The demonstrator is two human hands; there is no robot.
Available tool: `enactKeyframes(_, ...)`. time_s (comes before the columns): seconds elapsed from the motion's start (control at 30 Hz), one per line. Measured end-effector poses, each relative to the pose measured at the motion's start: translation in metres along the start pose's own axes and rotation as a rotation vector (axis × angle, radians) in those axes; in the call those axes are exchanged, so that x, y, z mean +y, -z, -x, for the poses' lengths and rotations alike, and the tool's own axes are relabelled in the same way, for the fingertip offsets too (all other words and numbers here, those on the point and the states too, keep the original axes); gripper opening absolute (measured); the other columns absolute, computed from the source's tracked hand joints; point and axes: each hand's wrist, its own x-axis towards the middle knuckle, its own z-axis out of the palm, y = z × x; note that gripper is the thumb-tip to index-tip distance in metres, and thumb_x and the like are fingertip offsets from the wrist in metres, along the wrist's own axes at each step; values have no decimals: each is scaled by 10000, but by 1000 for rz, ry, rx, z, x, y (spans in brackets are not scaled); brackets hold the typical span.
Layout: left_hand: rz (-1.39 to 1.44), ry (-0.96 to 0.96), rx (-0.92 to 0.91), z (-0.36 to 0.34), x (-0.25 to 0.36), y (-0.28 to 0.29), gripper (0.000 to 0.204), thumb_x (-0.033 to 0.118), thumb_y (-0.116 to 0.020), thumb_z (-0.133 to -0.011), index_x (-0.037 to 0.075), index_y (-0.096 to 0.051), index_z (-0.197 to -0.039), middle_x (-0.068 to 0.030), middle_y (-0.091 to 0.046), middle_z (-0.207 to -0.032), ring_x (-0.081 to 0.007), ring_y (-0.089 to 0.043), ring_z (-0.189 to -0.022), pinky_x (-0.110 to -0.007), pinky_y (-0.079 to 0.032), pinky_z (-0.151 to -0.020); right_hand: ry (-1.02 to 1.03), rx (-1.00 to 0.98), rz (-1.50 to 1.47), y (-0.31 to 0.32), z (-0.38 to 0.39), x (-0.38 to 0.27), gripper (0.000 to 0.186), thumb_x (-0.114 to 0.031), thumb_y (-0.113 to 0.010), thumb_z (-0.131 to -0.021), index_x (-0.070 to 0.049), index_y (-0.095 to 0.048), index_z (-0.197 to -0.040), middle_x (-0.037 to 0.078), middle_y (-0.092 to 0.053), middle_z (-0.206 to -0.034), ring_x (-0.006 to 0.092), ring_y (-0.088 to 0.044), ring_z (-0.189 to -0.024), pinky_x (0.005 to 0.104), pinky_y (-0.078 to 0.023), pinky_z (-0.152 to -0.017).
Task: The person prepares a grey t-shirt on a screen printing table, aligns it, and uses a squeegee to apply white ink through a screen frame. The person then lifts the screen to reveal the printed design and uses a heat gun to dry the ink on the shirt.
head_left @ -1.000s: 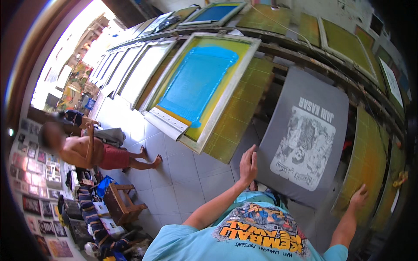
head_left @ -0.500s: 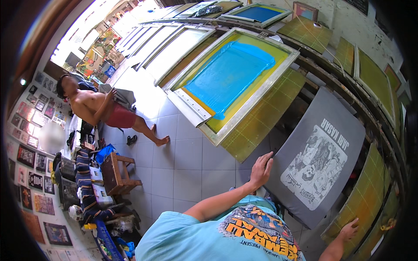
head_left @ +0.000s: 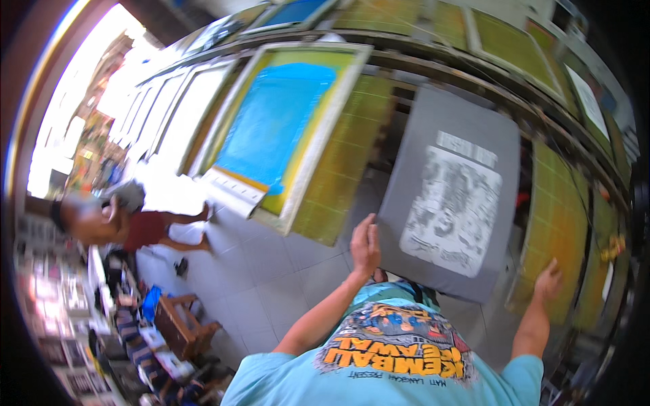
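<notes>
A dark grey shirt (head_left: 420,122) with a white illustrated print (head_left: 450,210) is stretched flat over a board in front of me. Beside its lower left corner is my left hand (head_left: 365,245), fingers stretched out and holding nothing; whether it touches the cloth I cannot tell. My right hand (head_left: 548,279) lies on the yellow-green board (head_left: 552,223) to the right of the shirt, fingers extended, slightly blurred. To the left of the shirt, a framed printing screen (head_left: 294,210) carries a bright blue layer (head_left: 274,115), with a pale metal bar (head_left: 233,191) across its near end.
Another yellow-green board (head_left: 349,155) lies between screen and shirt. More screens (head_left: 514,47) line the bench behind a dark rail (head_left: 447,57). At left a person (head_left: 128,220) stands on the tiled floor, near a wooden stool (head_left: 186,325).
My view has turned to the right and blurred, so the screen and shirt appear further left and more upright. Both hands keep about the same places beside the shirt and on the board.
</notes>
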Motion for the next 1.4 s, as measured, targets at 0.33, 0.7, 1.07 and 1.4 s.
enactKeyframes(0.33, 43, -10, -43, 2, -1, -9, 386, 223, -430, -1075, -55, -625, -1259, -198, -670, -1214, -300, -649, -1113, -365, -494, -971, -40, -58, 71, 16, 18, -19, 882, -772, -213, -948, -150, -333, -1562, 196, -271, -1612, 354, -206, -1507, 527, -137, -1222)
enactKeyframes(0.7, 55, 42, -104, 2, -1, -8, 423, 261, -423, -1081, -56, -615, -1285, -191, -685, -1198, -269, -655, -1085, -336, -492, -940, -39, -56, 44, 27, 26, -25, 860, -744, -232, -964, -129, -346, -1553, 193, -259, -1613, 353, -198, -1507, 502, -130, -1236)
enactKeyframes(1.07, -9, 79, -111, 2, -6, -8, 439, 301, -430, -1078, -32, -654, -1256, -175, -717, -1130, -240, -670, -995, -344, -503, -879, -32, -54, 8, 26, 30, -26, 873, -750, -251, -959, -119, -335, -1556, 205, -220, -1626, 363, -162, -1517, 516, -126, -1235)
enactKeyframes(1.4, -46, -14, -92, 1, -14, -9, 419, 274, -431, -1080, -35, -664, -1240, -164, -728, -1094, -204, -676, -923, -313, -507, -819, -22, -50, 15, 19, 21, -21, 878, -756, -257, -954, -124, -329, -1560, 192, -223, -1629, 363, -159, -1518, 532, -130, -1227)
